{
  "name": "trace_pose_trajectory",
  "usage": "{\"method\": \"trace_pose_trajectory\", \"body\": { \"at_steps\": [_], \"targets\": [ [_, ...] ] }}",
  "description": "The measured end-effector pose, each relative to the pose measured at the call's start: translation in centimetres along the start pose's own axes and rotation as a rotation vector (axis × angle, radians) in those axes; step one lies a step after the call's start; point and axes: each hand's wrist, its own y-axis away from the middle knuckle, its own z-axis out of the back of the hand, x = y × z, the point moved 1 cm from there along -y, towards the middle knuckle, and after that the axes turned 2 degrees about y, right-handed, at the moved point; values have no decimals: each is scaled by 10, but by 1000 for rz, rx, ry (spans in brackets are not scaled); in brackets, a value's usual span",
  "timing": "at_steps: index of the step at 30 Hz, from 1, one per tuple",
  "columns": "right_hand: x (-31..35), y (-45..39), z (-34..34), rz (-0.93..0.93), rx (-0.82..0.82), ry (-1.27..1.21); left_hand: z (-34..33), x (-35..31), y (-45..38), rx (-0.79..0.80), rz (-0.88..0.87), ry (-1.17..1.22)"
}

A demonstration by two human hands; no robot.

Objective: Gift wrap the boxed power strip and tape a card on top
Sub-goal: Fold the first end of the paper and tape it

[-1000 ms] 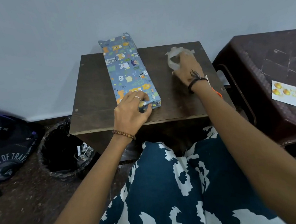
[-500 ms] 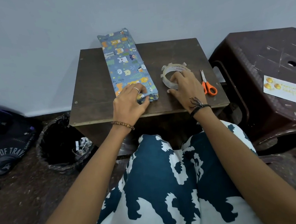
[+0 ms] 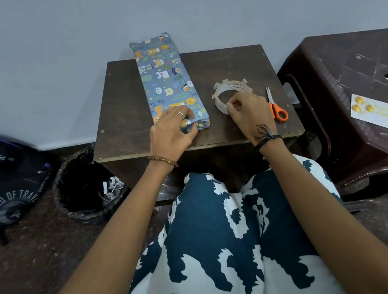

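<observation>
Your left hand (image 3: pixel 174 132) presses down on the near end of the wrapped box (image 3: pixel 168 82), fingers curled over the folded paper flap there, thumb against the end. The box, covered in blue paper printed with cartoon animals, lies lengthwise on the tabletop (image 3: pixel 123 120), left of the middle; its far end sticks out past the back edge toward the wall, and its near end stops short of the front edge.

Your right hand (image 3: pixel 249 114) sits at the tape roll (image 3: pixel 229 92), thumb and forefinger pinched together at the roll's near rim (whether they already hold a loose end of tape is too small to tell). The roll lies flat on the right half of the tabletop, near the box but apart from it, with several short tabs of tape sticking out around its outer edge.

Orange-handled scissors (image 3: pixel 277 109) lie just beside your right hand, toward the right edge of the tabletop, blades closed and pointing to the back.

The card (image 3: pixel 376 113), white with gold ornaments, lies on the brown plastic stool (image 3: pixel 347 63) to the right of the tabletop. On the floor to the left stand a black-lined bin (image 3: pixel 84 182) and a dark backpack (image 3: pixel 7 180).
</observation>
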Motion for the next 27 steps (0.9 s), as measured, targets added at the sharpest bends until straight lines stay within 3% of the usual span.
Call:
{"method": "trace_pose_trajectory", "body": {
  "at_steps": [10, 18, 27],
  "targets": [
    [11, 5, -15, 91, -79, 215, 5, 0, 0, 22, 8, 31],
    [12, 7, -13, 51, -118, 176, 5, -1, 0, 41, 32, 42],
    [15, 6, -15, 172, -190, 315, 6, -2, 0, 48, 37, 43]
  ]
}}
